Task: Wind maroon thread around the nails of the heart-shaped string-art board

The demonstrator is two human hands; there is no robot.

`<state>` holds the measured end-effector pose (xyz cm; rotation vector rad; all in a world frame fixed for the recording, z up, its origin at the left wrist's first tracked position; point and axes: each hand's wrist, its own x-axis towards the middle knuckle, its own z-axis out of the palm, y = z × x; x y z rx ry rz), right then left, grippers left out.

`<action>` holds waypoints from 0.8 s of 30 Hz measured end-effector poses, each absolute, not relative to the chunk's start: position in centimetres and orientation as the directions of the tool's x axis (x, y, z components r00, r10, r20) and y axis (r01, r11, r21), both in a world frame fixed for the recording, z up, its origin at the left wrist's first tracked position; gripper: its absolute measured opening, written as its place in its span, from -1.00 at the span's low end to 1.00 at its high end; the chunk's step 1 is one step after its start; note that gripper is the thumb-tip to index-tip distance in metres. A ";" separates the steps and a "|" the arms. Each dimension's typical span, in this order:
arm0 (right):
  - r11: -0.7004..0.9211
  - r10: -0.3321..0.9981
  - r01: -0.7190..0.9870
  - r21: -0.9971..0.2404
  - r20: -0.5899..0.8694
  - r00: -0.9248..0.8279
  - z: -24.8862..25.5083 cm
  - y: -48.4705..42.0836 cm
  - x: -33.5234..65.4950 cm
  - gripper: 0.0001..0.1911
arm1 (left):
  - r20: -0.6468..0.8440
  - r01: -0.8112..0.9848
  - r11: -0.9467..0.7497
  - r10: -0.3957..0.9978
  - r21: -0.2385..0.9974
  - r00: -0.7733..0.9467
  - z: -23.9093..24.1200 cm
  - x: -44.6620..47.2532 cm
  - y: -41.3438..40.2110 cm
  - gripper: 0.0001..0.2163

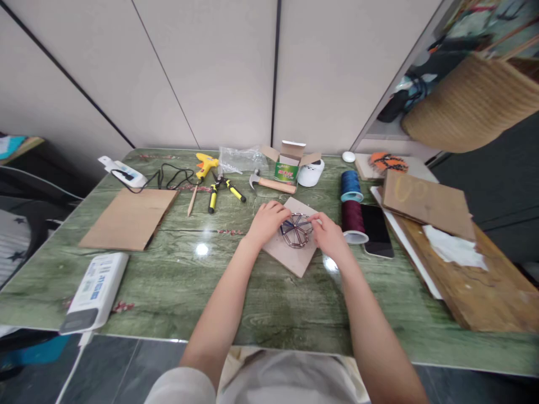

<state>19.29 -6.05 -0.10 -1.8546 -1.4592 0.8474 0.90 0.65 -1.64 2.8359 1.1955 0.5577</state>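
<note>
The left hand's (269, 221) fingers (283, 215) curl close together over the 9 o'clock rim of a single threaded ring (297, 230) and touch it. The right hand's (330, 235) fingers (316, 223) bunch against the 3 o'clock rim. Whether they pinch a strand is too small to tell. The ring sits between the two hands, with dark spokes crossing its middle, and it rests on one small board (295, 259) lying cornerwise on the green worktop (177, 280).

Two thread spools stand just beside the right hand. The maroon spool (353, 220) is at 2 o'clock from the ring and the blue spool (351, 185) is behind it at 1 o'clock. One dark phone (378, 230) lies flat at 3 o'clock, touching the maroon spool's base.

At 11 o'clock lies one hammer (269, 183). At 12 o'clock one small open carton (288, 164) stands next to a white tub (311, 173). Further out at 10 o'clock are one pair of yellow-handled cutters (222, 191), one wooden stick (192, 201) and one yellow glue gun (206, 164). A power strip (124, 171) sits beyond them.

A brown sheet (130, 219) lies at 9 o'clock, well apart from the hands. A white box (96, 289) rests at 8 o'clock near the worktop's edge.

Wooden planks (463, 280) are stacked far out at 3 o'clock, and one white cloth (452, 249) lies on them.
</note>
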 end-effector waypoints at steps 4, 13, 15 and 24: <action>-0.180 0.980 0.647 -0.741 -0.079 0.181 0.5 -6.0 19.6 -0.78 | 0.329 0.687 -0.712 0.690 0.147 0.645 -1.9 0.9 0.8 -0.85; -0.116 0.987 0.751 -0.650 -0.163 0.011 1.1 -6.8 19.4 -0.88 | 0.319 0.693 -0.706 0.697 0.147 0.642 -1.8 0.9 0.7 -0.84; -0.168 0.976 0.716 -0.678 -0.216 0.023 1.1 -6.9 19.5 -0.86 | 0.313 0.692 -0.706 0.698 0.151 0.645 -1.7 0.9 0.7 -0.83; -0.337 0.898 0.598 -0.727 -0.440 -0.028 1.7 -7.2 20.4 -0.80 | 0.289 0.688 -0.706 0.702 0.168 0.650 -1.5 0.9 0.7 -0.82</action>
